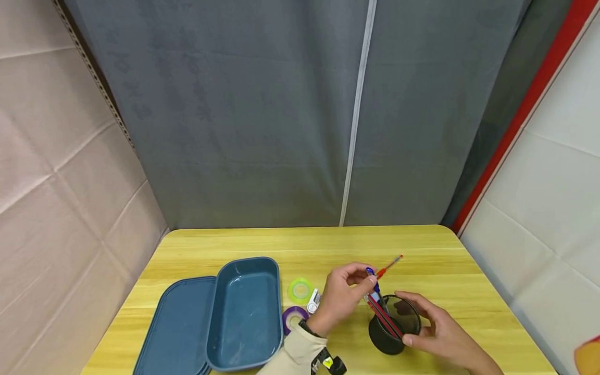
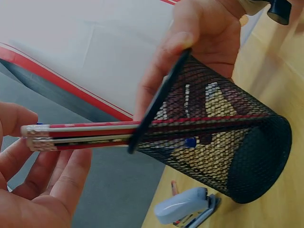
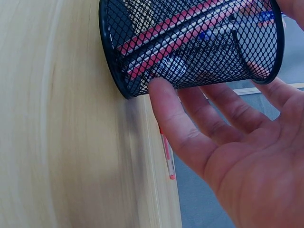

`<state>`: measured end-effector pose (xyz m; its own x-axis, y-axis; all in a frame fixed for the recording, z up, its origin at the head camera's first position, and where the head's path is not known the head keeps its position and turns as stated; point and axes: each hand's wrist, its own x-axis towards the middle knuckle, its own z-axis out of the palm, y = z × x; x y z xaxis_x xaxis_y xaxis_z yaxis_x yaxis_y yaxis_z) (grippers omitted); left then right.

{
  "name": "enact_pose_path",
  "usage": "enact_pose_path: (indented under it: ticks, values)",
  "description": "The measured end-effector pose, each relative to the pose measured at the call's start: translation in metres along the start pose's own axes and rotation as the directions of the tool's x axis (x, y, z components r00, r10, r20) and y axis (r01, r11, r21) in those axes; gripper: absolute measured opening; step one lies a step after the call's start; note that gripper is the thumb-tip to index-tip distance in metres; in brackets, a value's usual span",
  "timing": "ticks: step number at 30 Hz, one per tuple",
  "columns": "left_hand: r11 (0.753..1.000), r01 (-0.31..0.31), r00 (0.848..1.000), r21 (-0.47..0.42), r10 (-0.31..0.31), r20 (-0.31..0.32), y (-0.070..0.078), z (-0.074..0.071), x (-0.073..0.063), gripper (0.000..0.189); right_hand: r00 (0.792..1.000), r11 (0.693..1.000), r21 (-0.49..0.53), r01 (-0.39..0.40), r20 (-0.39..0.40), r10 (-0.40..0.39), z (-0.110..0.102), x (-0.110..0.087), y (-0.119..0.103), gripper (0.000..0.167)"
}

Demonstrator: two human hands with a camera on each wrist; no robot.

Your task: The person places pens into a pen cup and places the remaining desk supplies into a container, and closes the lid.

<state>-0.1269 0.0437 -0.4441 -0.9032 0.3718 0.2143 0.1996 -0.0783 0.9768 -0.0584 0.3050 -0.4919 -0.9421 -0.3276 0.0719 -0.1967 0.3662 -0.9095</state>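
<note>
My left hand (image 1: 341, 294) pinches a blue pen (image 1: 377, 287) near its top, above the mouth of a black mesh pen cup (image 1: 385, 339). In the left wrist view, two red-and-black striped pencils (image 2: 95, 130) with metal-banded ends lean out of the cup, in front of the left fingers. My right hand (image 1: 438, 330) holds the cup, its thumb at the near side and fingers round the far rim. The cup is tilted in both wrist views, and its mesh shows the pencils and the pen's lower part inside. The right palm (image 3: 266, 156) faces the cup.
A red pen (image 1: 389, 266) lies beyond the cup; a pale grey stapler (image 2: 183, 204) is beside it. Left of my left hand are green tape (image 1: 300, 282), purple tape (image 1: 285, 319) and a small white item (image 1: 313, 302). Farther left: a blue bin (image 1: 246, 312) and its lid (image 1: 180, 317).
</note>
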Motion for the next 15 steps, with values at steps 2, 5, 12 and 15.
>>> enact_pose_path:
  ticks: [2,5,12,15]
  values:
    - [1.000,0.007,1.000,0.008,-0.007,0.005,-0.002,0.002,-0.001,0.019,1.000,1.000,-0.003,0.002,0.000,-0.002,0.000,0.000,0.000,0.066]
    - [1.000,0.009,1.000,0.009,-0.009,0.019,-0.003,0.005,-0.002,0.020,1.000,1.000,-0.005,-0.011,0.000,0.011,-0.001,-0.001,0.000,0.065]
    - [1.000,0.010,0.999,0.004,-0.010,0.036,-0.005,0.011,-0.004,0.017,1.000,1.000,0.002,-0.019,0.006,0.019,-0.001,-0.001,-0.002,0.065]
    - [1.000,0.028,0.999,0.010,-0.028,0.033,-0.006,0.012,-0.004,0.018,1.000,1.000,0.008,-0.027,0.003,0.027,0.000,-0.001,-0.003,0.065]
